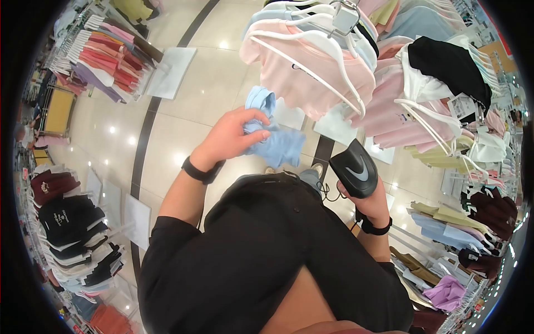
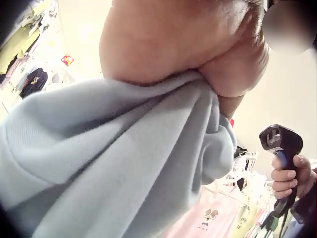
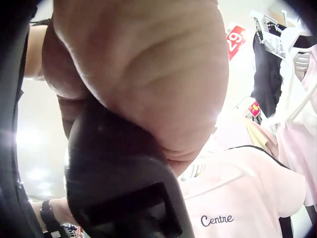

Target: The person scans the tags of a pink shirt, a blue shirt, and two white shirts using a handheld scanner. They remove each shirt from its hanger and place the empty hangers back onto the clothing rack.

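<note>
My left hand grips a bunched light blue garment, thumb and fingers pinching it near its upper end. In the left wrist view the cloth hangs in loose folds below the palm. On the other side, my right hand is wrapped around the handle of a black barcode scanner with a grey curved mark on top. Its cable loops down beside the body. The scanner's dark window shows in the right wrist view, while the palm hides the grip there.
Ahead hangs a rack with a pink T-shirt on a white hanger. A black garment lies over the hangers to its right. More clothing racks stand at the left and both lower sides. Tiled floor runs between them.
</note>
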